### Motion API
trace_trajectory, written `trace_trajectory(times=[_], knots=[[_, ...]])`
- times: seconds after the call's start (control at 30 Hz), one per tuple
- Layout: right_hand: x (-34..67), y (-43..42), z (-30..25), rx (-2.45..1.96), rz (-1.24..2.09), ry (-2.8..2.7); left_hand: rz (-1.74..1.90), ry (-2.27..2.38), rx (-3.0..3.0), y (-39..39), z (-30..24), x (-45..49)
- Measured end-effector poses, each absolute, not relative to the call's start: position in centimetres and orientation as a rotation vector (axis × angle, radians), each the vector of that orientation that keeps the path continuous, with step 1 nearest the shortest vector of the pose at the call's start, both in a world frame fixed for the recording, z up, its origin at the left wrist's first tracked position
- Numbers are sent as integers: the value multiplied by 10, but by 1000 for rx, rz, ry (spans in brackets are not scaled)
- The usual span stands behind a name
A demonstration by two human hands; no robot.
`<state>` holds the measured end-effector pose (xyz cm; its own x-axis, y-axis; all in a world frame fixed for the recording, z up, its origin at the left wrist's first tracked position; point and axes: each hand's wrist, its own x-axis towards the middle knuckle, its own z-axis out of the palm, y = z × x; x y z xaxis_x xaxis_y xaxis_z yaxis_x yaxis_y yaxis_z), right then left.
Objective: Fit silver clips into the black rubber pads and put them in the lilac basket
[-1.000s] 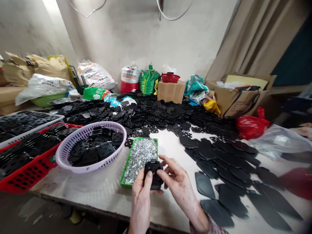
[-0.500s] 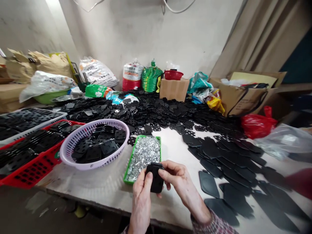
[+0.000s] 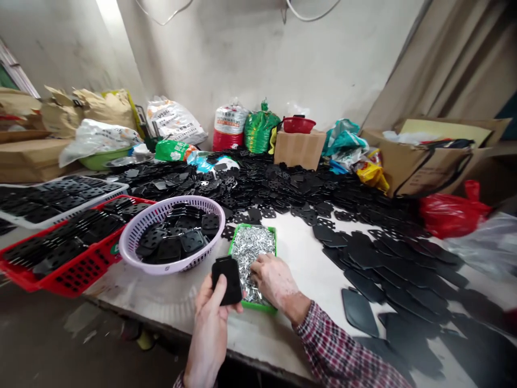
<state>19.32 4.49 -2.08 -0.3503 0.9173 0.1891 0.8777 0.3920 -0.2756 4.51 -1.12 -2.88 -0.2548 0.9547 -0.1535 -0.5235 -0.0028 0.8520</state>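
Note:
A flat black plastic plate point(image 3: 231, 274) with rounded corners and a small tab at its top is gripped in my left hand point(image 3: 210, 318), the thumb lying across its face. My right hand point(image 3: 274, 280) reaches into a green tray point(image 3: 260, 307) filled with small silver metal pins point(image 3: 252, 242). Its fingers are curled down against the pins, and their tips are hidden, so whatever they pinch cannot be made out. The plate is just left of the tray's near end.
To the left stand a lilac basket point(image 3: 131, 253) and a red basket point(image 3: 81, 277), both holding black plates. Loose black plates point(image 3: 363, 250) overlap on the right, with a large heap point(image 3: 274, 183) behind. A cardboard box point(image 3: 299, 151) and bags line the wall.
My right hand has let go of the black plate and moved into the pin tray. My left hand has carried the plate left, and the view has turned slightly left.

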Motion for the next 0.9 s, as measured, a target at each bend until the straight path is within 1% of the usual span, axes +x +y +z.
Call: trace_trajectory(times=[0.13, 0.2, 0.27, 0.5, 0.57, 0.77, 0.9], knots=[[192, 46, -25, -1536, 162, -2367, 1487, 981, 645, -12, -31, 48], [200, 46, -26, -1499, 213, -2309, 1451, 948, 637, -12, -31, 48], [210, 47, -26, -1432, 351, -2143, 1416, 911, 622, -12, -31, 50], [222, 46, -19, -1191, 1018, -1594, 1323, 831, 569, -16, -32, 59], [221, 45, -15, -1107, 1160, -1456, 1313, 821, 564, -16, -32, 60], [218, 41, -11, -934, 1405, -1146, 1294, 843, 587, -17, -34, 64], [215, 45, -16, -900, 1382, -1128, 1290, 867, 601, -17, -34, 66]])
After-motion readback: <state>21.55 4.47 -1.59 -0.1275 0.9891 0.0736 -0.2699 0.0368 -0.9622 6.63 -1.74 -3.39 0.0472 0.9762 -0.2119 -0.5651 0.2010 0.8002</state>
